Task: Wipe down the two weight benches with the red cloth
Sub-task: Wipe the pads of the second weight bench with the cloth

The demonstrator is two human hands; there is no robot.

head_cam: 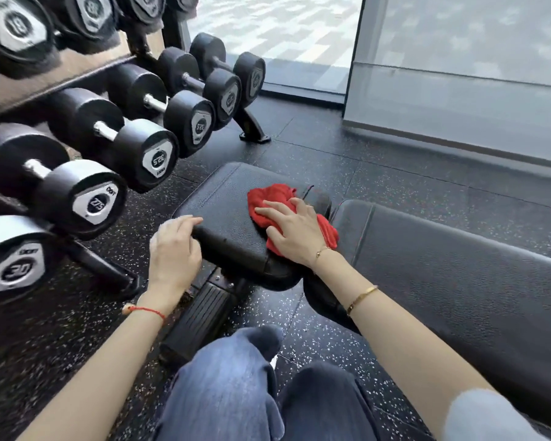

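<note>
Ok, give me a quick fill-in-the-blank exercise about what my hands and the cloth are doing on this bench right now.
1. The right hand presses a cloth coloured ____.
2. The cloth lies on the bench's black ____ pad, next to the longer back pad.
3. The left hand grips the pad's near ____.
4. To the left, a rack holds rows of ____.

Missing words: red; seat; edge; dumbbells

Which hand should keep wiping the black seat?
Probably the right hand: it presses flat on the red cloth atop the seat pad. The left hand only grips the pad's near edge, steadying it.
</note>
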